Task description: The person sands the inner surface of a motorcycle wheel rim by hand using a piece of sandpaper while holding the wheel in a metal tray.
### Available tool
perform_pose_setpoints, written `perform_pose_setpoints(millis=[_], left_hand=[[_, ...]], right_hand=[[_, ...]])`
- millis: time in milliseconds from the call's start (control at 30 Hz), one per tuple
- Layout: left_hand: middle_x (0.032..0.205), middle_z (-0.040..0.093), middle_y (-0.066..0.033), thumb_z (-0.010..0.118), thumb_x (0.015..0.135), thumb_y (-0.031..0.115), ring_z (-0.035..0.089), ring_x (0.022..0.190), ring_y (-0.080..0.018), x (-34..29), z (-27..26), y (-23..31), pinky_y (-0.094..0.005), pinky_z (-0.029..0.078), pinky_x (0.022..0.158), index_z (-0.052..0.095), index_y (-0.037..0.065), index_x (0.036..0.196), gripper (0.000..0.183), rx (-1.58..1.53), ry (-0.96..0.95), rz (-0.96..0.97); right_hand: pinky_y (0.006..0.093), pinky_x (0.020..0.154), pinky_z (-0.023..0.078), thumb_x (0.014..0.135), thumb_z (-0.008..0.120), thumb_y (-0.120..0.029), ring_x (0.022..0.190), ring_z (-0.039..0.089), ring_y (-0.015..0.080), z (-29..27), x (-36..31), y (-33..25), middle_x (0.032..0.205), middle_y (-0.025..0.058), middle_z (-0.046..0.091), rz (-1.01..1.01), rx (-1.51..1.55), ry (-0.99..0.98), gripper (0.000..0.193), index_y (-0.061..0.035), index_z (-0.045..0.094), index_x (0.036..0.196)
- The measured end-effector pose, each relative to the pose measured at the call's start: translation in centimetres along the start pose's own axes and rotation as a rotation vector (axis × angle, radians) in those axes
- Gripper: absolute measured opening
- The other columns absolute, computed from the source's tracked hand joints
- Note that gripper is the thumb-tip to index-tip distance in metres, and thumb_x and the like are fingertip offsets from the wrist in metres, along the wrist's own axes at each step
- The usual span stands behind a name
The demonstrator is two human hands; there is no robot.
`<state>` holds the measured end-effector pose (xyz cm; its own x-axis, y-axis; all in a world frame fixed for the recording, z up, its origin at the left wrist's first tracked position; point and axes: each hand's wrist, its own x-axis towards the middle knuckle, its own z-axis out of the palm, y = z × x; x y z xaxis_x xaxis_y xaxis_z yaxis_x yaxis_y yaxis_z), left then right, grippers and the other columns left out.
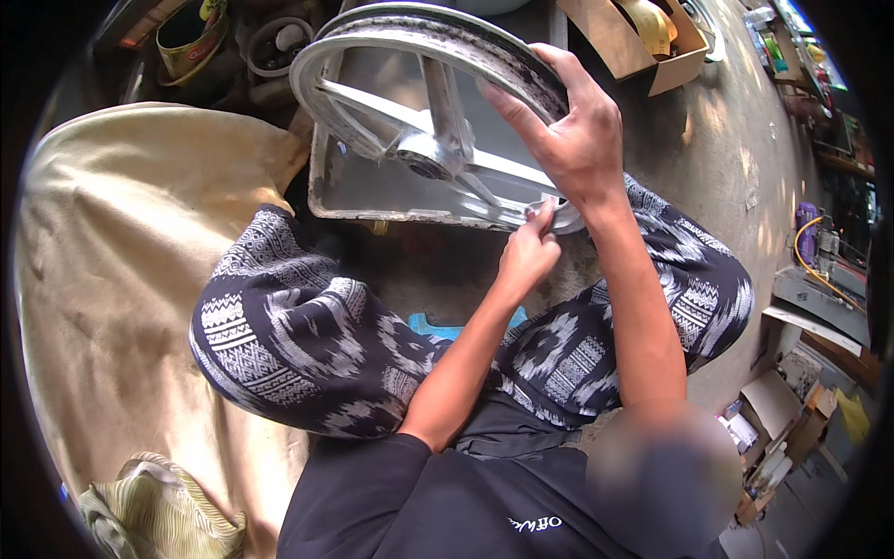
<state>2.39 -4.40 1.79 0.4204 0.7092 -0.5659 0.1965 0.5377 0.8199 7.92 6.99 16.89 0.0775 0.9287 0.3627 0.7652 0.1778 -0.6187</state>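
Observation:
A silver spoked wheel rim (372, 114), worn and stained dark along its channel, is held tilted before me. My right hand (585, 130) grips its right side, thumb on the inner side and fingers over the outer edge. Lower down, my left hand (533, 253) is closed with its fingertips pressed against the bottom of the rim, close to a spoke end. Whatever small thing those fingers may pinch is hidden. Beneath the wheel is a shallow grey rectangular tray (315, 186) with a worn edge.
An open cardboard box (678, 63) stands beyond the wheel at right. Buckets (189, 47) sit at far left. A beige cover (140, 233) spreads on my left, with a striped cloth (158, 508) near its lower end. Cluttered shelves (819, 298) line the right side.

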Motion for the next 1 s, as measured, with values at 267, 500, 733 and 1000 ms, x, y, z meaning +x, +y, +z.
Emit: perform_pose_setpoints(millis=[267,500,733,1000], left_hand=[[0.114,0.074,-0.0145,0.059,0.093,0.01,0.062,0.1,-0.0192,-0.9,-0.3,1.7,-0.0322,0.048,0.095,0.051,0.004,0.153,0.06,-0.329,-0.127,0.037],[0.127,0.069,-0.0277,0.055,0.093,0.009,0.069,0.121,-0.0295,-0.1,0.6,0.5,-0.0359,0.049,0.105,0.052,0.014,0.154,0.062,-0.285,-0.069,0.14],[0.119,0.067,-0.0331,0.052,0.093,0.013,0.065,0.115,-0.0486,-1.4,1.3,1.1,-0.0505,0.051,0.1,0.048,0.023,0.157,0.065,-0.043,0.067,0.221],[0.123,0.066,-0.0339,0.053,0.093,0.013,0.065,0.116,-0.0486,-1.1,1.1,0.6,-0.0514,0.051,0.1,0.045,0.021,0.159,0.067,0.021,0.054,0.15]], right_hand=[[0.0403,0.079,0.06,0.083,0.083,-0.055,0.085,0.077,0.0285,-0.1,0.2,0.3,0.104,0.0102,0.077,-0.025,0.025,0.019,0.061,-0.0088,0.068,0.12],[0.0388,0.078,0.06,0.082,0.084,-0.056,0.084,0.077,0.0265,0.0,0.1,0.3,0.102,0.0099,0.078,0.025,0.057,-0.006,0.062,-0.0094,0.069,0.121],[0.0328,0.08,0.059,0.086,0.085,-0.043,0.088,0.076,0.0188,-0.1,0.4,0.8,0.101,0.0109,0.079,-0.053,-0.002,0.028,0.055,-0.0045,0.069,0.122],[0.0339,0.081,0.06,0.087,0.085,-0.045,0.088,0.077,0.0202,0.1,0.2,0.1,0.1,0.011,0.079,-0.069,0.003,0.009,0.055,-0.005,0.069,0.121]])
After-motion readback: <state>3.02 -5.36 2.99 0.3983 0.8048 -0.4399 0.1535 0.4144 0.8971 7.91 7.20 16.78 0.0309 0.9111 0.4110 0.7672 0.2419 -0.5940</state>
